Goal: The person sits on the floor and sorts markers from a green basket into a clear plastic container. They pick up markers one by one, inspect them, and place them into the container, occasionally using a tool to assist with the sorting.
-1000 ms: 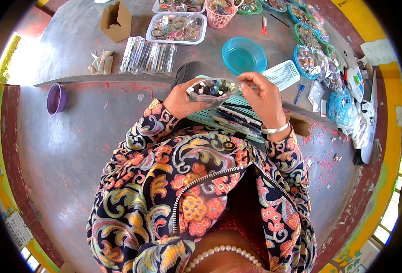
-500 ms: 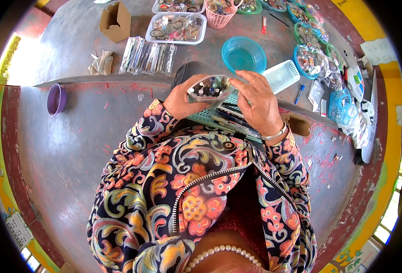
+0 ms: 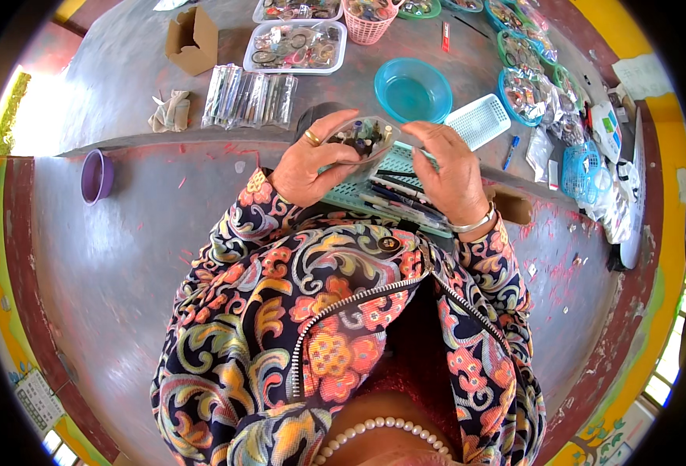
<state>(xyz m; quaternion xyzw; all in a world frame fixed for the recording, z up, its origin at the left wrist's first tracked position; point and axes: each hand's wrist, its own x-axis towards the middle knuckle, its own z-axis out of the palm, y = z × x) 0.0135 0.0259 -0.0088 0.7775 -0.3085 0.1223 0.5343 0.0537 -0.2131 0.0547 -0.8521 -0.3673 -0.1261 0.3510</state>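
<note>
A clear plastic pouch of pens (image 3: 374, 144) is held up in front of my chest, its mouth facing me and the pen ends showing inside. My left hand (image 3: 312, 161) is closed round its left side, fingers over the far edge and thumb in front. At the right edge, my right hand (image 3: 450, 172) pinches the plastic with its fingertips; the exact grip is partly hidden. Below both hands lies a mint-green basket (image 3: 344, 194) with several pens (image 3: 397, 200) in it, dark and white.
On the ledge ahead are a teal bowl (image 3: 413, 91), a white perforated basket (image 3: 479, 126), bagged pens (image 3: 248, 97), a cardboard box (image 3: 191, 40) and a tray of trinkets (image 3: 296, 48). A purple bowl (image 3: 97, 177) stands left; filled baskets (image 3: 520, 95) line the right.
My left hand has shifted its hold, fingers now reaching over the pouch's far edge. The pouch has turned and moved slightly right and up; my right hand has lowered a little beside it.
</note>
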